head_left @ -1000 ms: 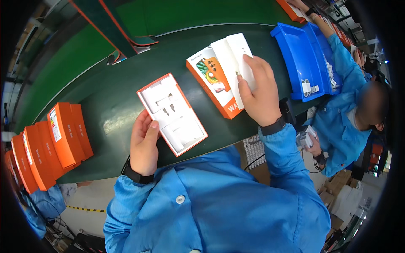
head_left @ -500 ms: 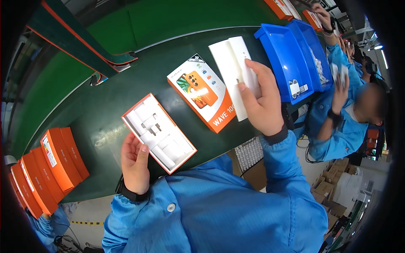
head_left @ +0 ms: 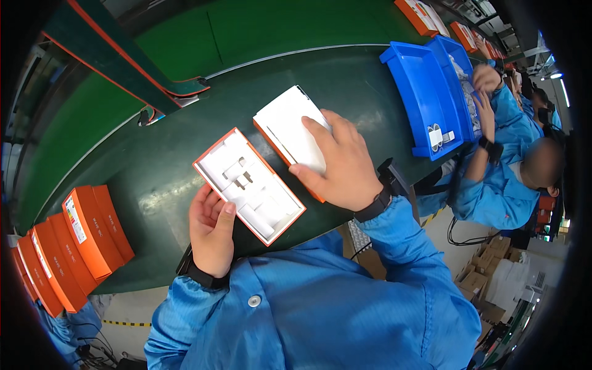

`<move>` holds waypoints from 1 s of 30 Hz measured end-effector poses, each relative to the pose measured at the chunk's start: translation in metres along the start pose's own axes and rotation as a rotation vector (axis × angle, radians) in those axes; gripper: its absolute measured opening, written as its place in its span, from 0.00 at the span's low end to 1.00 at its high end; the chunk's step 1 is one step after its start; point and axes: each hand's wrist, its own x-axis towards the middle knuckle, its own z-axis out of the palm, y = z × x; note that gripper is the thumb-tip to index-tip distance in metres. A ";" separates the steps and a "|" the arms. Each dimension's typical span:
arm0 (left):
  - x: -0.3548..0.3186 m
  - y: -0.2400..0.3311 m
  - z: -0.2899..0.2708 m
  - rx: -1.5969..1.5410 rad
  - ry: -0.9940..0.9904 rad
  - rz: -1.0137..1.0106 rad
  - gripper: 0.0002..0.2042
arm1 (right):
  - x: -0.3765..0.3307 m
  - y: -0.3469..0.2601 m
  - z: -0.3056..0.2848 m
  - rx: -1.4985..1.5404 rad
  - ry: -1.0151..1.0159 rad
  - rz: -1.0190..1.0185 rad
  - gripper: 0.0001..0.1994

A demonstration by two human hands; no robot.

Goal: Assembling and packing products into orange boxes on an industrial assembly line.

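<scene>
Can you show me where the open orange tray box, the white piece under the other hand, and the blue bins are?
open orange box point(head_left: 250, 185), head view: its white insert.
white piece point(head_left: 287, 126), head view: its bare top.
blue bins point(head_left: 419, 92), head view: nearer bin's floor.

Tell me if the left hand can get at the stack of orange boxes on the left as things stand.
Probably yes. The left hand rests at the near edge of the open tray box, and only bare dark green belt lies between it and the orange boxes. Whether the arm reaches that far is uncertain.

open orange tray box point(head_left: 250, 185) beside white-topped box point(head_left: 290, 126); orange boxes point(head_left: 74, 240) stacked left.
</scene>
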 end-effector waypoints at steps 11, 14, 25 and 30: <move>0.022 -0.002 0.015 0.112 -0.072 -0.004 0.30 | -0.002 -0.009 -0.005 -0.029 -0.154 0.104 0.53; 0.022 -0.005 0.011 0.197 -0.053 0.018 0.29 | -0.002 -0.008 -0.003 -0.022 -0.141 0.098 0.52; -0.024 -0.009 -0.034 0.860 0.018 0.418 0.19 | -0.003 -0.007 0.000 -0.011 -0.088 0.075 0.50; -0.058 -0.016 -0.083 1.124 0.115 0.503 0.18 | 0.006 -0.001 -0.004 0.029 -0.062 0.078 0.49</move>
